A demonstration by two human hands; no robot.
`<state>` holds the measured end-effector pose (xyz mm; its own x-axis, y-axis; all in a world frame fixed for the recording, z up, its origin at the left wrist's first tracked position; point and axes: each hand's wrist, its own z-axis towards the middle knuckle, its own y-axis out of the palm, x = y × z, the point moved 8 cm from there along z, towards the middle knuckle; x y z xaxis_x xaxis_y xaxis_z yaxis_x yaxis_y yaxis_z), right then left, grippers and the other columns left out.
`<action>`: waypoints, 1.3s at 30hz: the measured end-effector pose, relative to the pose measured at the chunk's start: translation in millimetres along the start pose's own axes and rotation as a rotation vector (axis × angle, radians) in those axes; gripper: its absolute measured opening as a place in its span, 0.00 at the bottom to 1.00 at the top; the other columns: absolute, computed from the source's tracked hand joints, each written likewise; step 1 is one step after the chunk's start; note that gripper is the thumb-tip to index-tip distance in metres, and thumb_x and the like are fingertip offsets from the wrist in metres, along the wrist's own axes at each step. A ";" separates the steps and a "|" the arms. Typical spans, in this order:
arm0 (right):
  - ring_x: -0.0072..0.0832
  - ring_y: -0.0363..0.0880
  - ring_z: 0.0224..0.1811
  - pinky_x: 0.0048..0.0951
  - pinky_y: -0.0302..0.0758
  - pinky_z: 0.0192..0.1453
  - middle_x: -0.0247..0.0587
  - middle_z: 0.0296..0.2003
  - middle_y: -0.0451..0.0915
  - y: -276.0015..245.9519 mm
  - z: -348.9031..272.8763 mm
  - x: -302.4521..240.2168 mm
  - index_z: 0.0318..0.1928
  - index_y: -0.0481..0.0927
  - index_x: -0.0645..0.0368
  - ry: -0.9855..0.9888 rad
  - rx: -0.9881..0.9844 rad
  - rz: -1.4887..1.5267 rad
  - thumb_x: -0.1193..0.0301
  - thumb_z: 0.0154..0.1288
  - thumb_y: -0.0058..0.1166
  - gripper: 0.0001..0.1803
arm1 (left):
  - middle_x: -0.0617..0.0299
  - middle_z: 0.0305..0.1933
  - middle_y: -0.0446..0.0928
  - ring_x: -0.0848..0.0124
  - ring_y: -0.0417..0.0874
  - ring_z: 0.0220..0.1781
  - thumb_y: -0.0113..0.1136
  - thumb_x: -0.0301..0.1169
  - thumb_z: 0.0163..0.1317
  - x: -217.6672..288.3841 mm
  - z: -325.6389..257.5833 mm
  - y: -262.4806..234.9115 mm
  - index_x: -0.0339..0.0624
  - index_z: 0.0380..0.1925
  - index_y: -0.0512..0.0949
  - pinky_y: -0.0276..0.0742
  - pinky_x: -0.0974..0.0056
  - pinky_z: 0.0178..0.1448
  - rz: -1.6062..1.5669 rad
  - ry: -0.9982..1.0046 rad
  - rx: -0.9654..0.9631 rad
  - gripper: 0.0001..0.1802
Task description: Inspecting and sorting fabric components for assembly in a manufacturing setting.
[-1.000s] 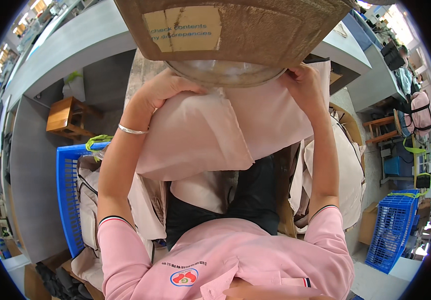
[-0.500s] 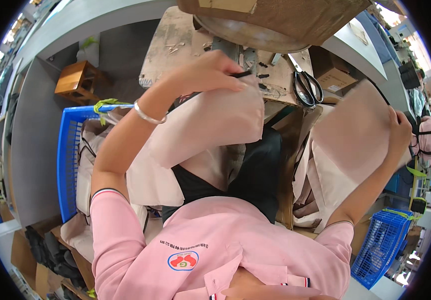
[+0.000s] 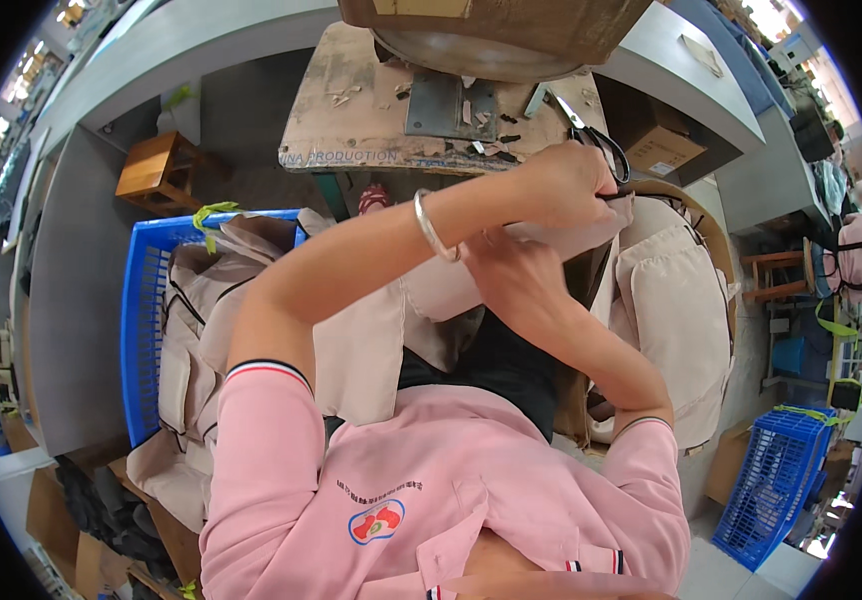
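My left hand reaches across to the right, its fingers closed on the dark-trimmed edge of a beige fabric piece. This piece hangs over my lap and toward my left arm. My right hand crosses under the left wrist and is bent against the same fabric; its fingertips are partly hidden by the left forearm. Just beyond the left hand, black-handled scissors lie on the worn workbench. More beige fabric pieces are heaped in a carton to the right.
A blue basket filled with beige pieces stands at my left. Scraps and a dark metal plate lie on the bench, below a large brown housing. A wooden stool stands far left, another blue basket lower right.
My right hand has let go of a beige piece, which lies on the right heap, and moved in to the middle. My left hand has moved right with its fabric edge.
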<state>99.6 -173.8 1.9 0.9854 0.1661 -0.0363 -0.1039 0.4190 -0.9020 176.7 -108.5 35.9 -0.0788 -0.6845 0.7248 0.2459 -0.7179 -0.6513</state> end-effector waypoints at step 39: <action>0.48 0.83 0.40 0.38 0.77 0.46 0.47 0.40 0.85 -51.0 76.5 176.7 0.43 0.86 0.63 0.417 0.235 0.295 0.72 0.61 0.63 0.11 | 0.55 0.47 0.84 0.68 0.85 0.47 0.74 0.23 0.48 -137.9 -78.7 -124.3 0.34 0.50 0.81 0.81 0.65 0.53 -0.637 -0.521 0.391 0.26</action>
<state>268.7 -97.5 74.3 0.8750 -0.0408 -0.4825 -0.3629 0.6042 -0.7093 81.0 65.1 -0.7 0.1112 0.0388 0.9930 0.6232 -0.7811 -0.0393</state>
